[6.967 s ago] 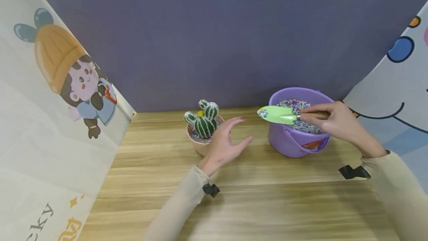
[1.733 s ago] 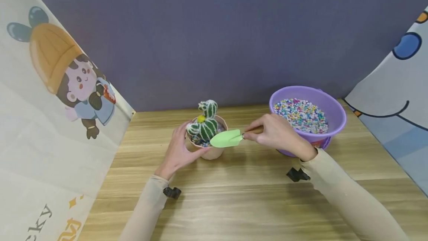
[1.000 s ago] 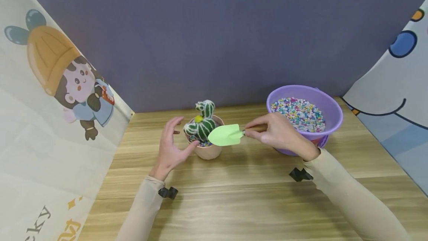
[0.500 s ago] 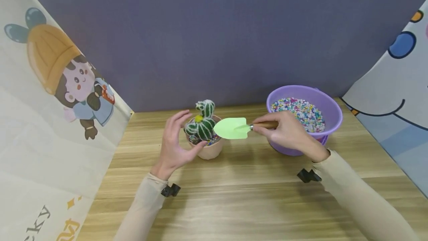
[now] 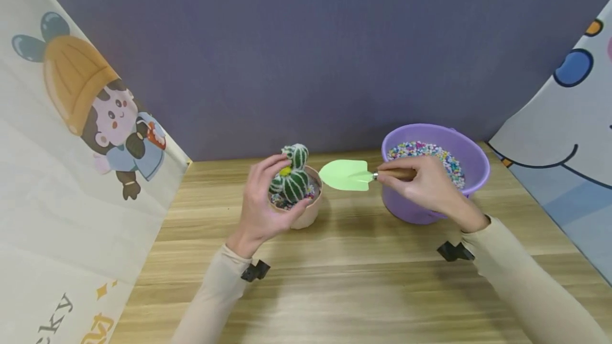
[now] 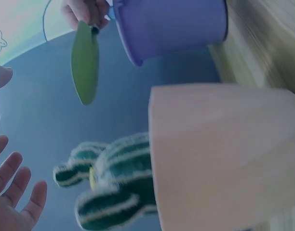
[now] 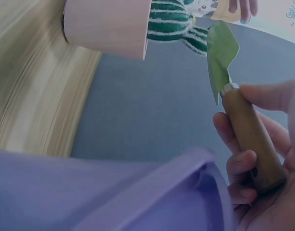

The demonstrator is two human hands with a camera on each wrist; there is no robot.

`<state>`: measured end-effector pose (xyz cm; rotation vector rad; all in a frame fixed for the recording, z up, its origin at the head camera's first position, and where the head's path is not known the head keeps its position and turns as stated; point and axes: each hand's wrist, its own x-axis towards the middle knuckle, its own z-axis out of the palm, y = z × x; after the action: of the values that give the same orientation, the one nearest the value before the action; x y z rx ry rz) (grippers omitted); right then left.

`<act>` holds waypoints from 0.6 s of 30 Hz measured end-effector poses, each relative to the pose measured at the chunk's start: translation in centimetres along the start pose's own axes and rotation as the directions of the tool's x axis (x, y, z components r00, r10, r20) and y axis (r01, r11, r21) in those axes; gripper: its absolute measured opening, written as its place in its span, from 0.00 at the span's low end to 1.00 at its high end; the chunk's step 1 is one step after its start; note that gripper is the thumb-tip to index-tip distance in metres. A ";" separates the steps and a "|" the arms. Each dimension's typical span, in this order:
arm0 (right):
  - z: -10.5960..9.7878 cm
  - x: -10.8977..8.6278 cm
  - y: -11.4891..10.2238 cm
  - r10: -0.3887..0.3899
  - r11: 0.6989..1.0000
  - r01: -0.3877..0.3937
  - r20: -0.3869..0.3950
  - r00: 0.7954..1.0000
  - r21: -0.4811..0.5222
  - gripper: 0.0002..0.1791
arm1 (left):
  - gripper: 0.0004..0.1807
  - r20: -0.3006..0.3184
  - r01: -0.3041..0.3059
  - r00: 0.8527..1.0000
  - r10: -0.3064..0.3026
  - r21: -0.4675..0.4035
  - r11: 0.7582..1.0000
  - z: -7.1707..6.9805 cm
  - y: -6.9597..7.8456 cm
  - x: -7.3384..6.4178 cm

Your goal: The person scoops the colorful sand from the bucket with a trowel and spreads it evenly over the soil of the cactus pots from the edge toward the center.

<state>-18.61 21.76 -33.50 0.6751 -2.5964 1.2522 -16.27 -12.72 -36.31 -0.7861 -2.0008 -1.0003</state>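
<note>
My right hand (image 5: pixel 427 185) grips the wooden handle (image 7: pixel 253 139) of a light green trowel (image 5: pixel 345 175). The blade, bare on top, points left toward a pale pink pot (image 5: pixel 306 218) and hangs between pot and bucket. In the pot stands a knitted green cactus (image 5: pixel 293 186) with white stripes and a yellow flower; small coloured beads lie round its base. My left hand (image 5: pixel 268 206) hovers at the pot's left side, fingers spread and partly covering the cactus in the head view. The left wrist view shows those fingers (image 6: pixel 20 185) apart from the cactus.
A purple bucket (image 5: pixel 406 208) with many coloured beads (image 5: pixel 427 152) stands at the right, partly behind my right hand. The wooden tabletop (image 5: pixel 344 291) meets a dark blue-grey wall (image 5: pixel 306 57) at the back. Printed cloth panels flank both sides.
The trowel, with beads on its tip above the bucket at first, was later at the pot; now bare, it has drawn back right. My left hand left the pot's rim and now hovers by the cactus.
</note>
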 end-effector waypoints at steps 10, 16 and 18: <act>-2.0 -0.7 1.0 0.031 0.998 -0.036 -0.096 0.995 -0.049 0.10 | 0.41 0.039 -0.049 0.998 0.050 -0.036 0.998 2.4 1.6 1.2; -3.2 -1.0 1.8 0.060 0.998 -0.059 -0.100 0.993 0.009 0.11 | 0.40 0.077 -0.049 0.996 0.052 -0.048 0.998 4.3 2.1 1.4; -3.6 -1.1 2.0 0.071 0.997 -0.069 -0.104 0.992 0.028 0.12 | 0.39 0.089 -0.032 0.995 0.037 -0.055 0.998 4.9 2.2 1.5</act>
<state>-18.71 26.01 -33.05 0.5120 -2.5440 1.3043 -17.05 -7.17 -36.26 -0.9062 -2.0363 -1.0184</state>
